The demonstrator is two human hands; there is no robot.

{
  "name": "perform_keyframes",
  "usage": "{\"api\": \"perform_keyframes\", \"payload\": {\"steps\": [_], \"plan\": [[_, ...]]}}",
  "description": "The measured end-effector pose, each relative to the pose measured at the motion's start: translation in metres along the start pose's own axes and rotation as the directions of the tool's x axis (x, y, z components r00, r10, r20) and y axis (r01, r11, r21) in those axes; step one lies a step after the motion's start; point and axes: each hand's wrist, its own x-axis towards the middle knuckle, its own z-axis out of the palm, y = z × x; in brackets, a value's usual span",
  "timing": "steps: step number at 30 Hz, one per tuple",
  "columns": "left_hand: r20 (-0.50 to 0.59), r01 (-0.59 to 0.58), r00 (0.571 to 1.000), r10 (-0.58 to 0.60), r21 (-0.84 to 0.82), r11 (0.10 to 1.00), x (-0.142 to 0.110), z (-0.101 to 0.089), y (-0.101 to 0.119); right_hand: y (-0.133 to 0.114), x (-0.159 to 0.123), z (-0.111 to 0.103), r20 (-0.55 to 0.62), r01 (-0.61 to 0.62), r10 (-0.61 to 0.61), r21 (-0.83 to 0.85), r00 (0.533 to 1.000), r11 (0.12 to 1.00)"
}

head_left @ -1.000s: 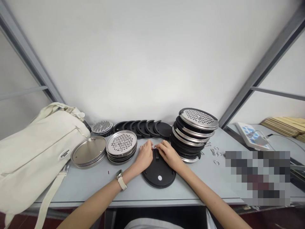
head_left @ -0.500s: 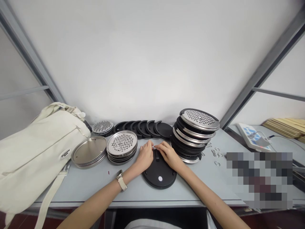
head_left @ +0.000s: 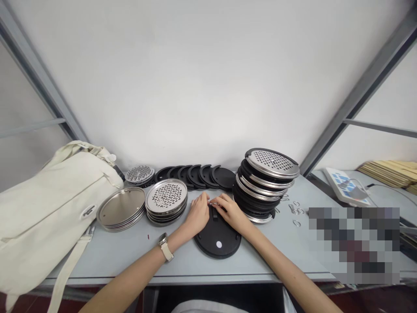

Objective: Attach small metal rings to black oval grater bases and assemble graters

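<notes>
A round black plate (head_left: 217,239) with a white dot lies flat on the table in front of me, a short black strap (head_left: 215,214) at its far part. At the plate's far edge, my left hand (head_left: 199,211) and my right hand (head_left: 230,211) meet with fingertips pinched. Between them shows a thin shiny metal ring (head_left: 213,204), mostly covered by the fingers. My left hand wears a watch (head_left: 165,247) at the wrist. Both palms rest close over the plate's far half.
Left are stacks of perforated metal discs (head_left: 166,196) and plain metal discs (head_left: 122,206), beside a cream bag (head_left: 58,208). Black crescent-cut plates (head_left: 195,176) line the wall. A tall stack (head_left: 267,187) stands right, near loose metal rings (head_left: 296,223) and a white-blue box (head_left: 347,187).
My fingertips have shifted slightly at the metal ring, and its visible part lies differently. The black plate stays in place; the view has moved a little.
</notes>
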Motion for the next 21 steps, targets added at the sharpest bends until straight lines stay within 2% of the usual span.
{"api": "perform_keyframes", "payload": {"steps": [21], "plan": [[0.017, 0.012, 1.000, -0.012, 0.000, 1.000, 0.0008, 0.0005, -0.0013, -0.0006, 0.0046, -0.0001, 0.033, 0.030, -0.028, -0.072, 0.999, 0.997]]}}
